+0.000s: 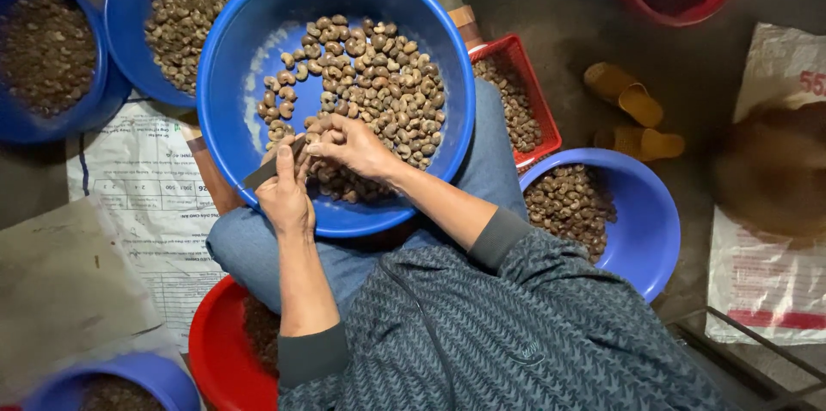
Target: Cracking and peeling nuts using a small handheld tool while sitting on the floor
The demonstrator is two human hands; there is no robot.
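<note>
Overhead, left hand gripping a dark blade, right hand pinching a nut over the blue basin, printed white sack beside.

Both forearms bare, sleeves pushed up, reaching forward and converging. Left hand curled shut, thumb up. Right hand just beside it, palm down, fingertips pinched together.

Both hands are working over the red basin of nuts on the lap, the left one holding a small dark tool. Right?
Not quite: the basin on the lap is blue, not red, as the head view shows. The rest holds: both hands work over its nuts, the left hand holding a small dark tool beside the right hand.
</note>
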